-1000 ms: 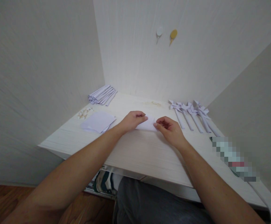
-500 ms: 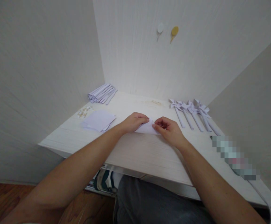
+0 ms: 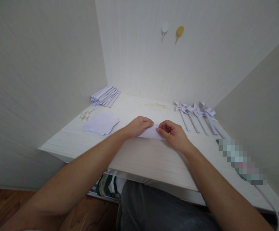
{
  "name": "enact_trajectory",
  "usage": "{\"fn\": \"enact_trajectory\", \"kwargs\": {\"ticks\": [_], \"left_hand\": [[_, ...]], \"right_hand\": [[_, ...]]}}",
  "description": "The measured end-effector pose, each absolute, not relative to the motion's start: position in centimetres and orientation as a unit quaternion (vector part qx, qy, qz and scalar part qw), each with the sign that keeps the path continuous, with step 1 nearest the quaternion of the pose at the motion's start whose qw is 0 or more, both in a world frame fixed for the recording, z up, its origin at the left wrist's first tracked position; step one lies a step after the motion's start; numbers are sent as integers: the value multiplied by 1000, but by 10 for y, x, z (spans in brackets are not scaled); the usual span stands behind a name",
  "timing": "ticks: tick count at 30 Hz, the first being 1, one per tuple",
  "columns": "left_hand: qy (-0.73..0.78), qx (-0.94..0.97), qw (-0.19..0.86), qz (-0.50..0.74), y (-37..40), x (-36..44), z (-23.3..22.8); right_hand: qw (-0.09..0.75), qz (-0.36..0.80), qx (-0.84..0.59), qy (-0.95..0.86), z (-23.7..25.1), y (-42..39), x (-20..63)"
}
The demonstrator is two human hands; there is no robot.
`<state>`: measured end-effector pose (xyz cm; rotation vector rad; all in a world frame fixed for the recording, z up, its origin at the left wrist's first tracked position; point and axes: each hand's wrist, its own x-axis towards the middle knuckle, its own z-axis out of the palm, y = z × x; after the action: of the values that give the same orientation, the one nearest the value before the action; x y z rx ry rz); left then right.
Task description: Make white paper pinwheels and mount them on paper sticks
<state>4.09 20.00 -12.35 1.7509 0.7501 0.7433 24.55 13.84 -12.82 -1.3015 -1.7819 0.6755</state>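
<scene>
A folded sheet of white paper [image 3: 151, 133] lies on the desk in front of me, its ends partly covered by my hands. My left hand [image 3: 139, 126] grips its left part, thumb and fingers pressed together at the upper edge. On the right side, my right hand [image 3: 174, 133] pinches the paper between thumb and curled fingers. A stack of square paper sheets [image 3: 102, 123] sits left of my hands. Several finished paper pinwheels [image 3: 194, 115] on rolled paper sticks lie in a row to the right.
A bundle of rolled paper sticks [image 3: 105, 95] rests at the back left, with small white-and-gold fasteners [image 3: 88, 114] nearer me. A blurred-out device [image 3: 241, 163] with a cable [image 3: 270, 203] lies along the right edge. Two hooks, one yellow [image 3: 180, 31], hang on the back wall.
Almost nothing differs. Both hands keep their hold on the paper, and the view has shifted very slightly.
</scene>
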Motion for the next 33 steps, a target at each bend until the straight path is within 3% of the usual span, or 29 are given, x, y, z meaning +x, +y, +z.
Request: {"fn": "enact_trajectory", "kwargs": {"ticks": [14, 33], "left_hand": [[319, 755, 469, 328, 195, 44, -123], [304, 757, 467, 341, 194, 45, -127]], "right_hand": [[375, 256, -516, -727, -126, 138, 246], [399, 289, -511, -704, -126, 138, 244]]}}
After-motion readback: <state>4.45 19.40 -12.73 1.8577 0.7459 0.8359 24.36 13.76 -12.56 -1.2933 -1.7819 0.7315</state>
